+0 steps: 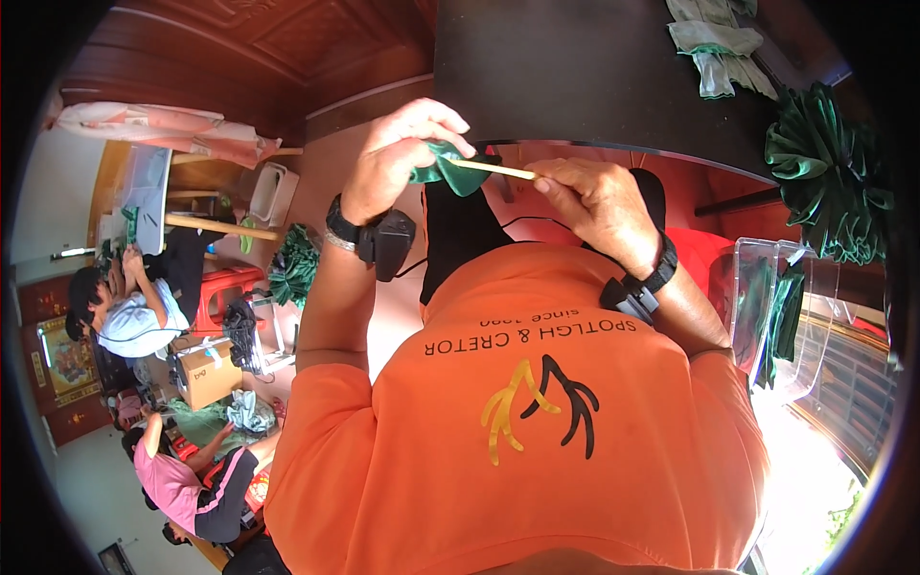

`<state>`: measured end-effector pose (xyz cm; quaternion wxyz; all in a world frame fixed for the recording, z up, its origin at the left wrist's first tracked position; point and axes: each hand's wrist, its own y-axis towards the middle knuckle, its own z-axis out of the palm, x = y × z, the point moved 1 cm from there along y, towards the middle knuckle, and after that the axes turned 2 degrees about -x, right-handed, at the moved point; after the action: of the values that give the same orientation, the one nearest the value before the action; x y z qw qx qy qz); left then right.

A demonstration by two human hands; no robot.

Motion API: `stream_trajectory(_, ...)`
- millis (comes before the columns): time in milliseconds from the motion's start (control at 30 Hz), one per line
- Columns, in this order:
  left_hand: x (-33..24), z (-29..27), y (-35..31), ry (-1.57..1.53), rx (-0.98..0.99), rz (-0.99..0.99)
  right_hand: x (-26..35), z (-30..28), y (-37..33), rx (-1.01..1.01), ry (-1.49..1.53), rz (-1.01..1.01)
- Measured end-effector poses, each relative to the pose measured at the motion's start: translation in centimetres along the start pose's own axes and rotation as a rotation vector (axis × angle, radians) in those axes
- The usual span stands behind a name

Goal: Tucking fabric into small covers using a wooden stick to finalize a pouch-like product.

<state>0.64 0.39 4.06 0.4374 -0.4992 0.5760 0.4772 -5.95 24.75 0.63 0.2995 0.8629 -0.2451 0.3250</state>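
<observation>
L hand: [398,158] up in front of the chest, grip pinched narrow on a small folded piece of green fabric [443,165]; thumb + forefinger on top of it.
R hand: [599,201] grip closed narrow round a thin wooden stick [494,169]; stick lies almost level, tip pointing left into the fabric.
Where: fabric + stick meet between the two hands, just near of the desk edge, above the lap, not resting on anything.
Doing it well (judgement): keep stick steady and level w/ R hand, let L fingers do the wrapping; pinch fabric close to the stick tip so folds don't slip; hold tension in the cloth, else it likely springs open. Wrist-worn black devices [383,240] on both arms, cables hang near, so keep them out of the folds.
Desk: [575,77] dark, glossy, far side of the hands; pale green cloth pieces [714,43] heaped at its far right.
Right side: bundle of finished-looking dark green pleated fabric [829,172] at desk's right end; clear plastic bin [767,307] near it w/ more green fabric inside.
Room: dark wood panelling far left; pale floor. Two other people [134,307] sit at left, working w/ green material; cardboard box [206,374], red stool [230,287], a white basket beside them.
Wearer: orange shirt [517,431] fills the near view.
</observation>
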Motion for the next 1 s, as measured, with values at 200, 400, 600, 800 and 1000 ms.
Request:
stream_trajectory(200,-0.3,3.1,2.1,-0.061,-0.149,0.086,-1.9,3.8,-0.4,0.051,0.662,0.266)
stream_trajectory(400,1.1,6.7,1.6,-0.608,-0.329,0.16,-1.2,3.9,-0.4,0.055,0.967,0.368)
stream_trajectory(600,3.7,9.9,1.8,-0.482,-0.427,0.147,0.2,3.4,-0.3,0.054,1.016,0.433)
stream_trajectory(800,3.2,5.8,2.8,-0.688,-0.603,0.146,-0.7,3.1,-0.6,0.023,0.805,0.375)
stream_trajectory(1000,3.1,6.0,2.3,-0.622,-0.573,0.126,-0.6,3.3,-0.5,0.051,0.751,0.405)
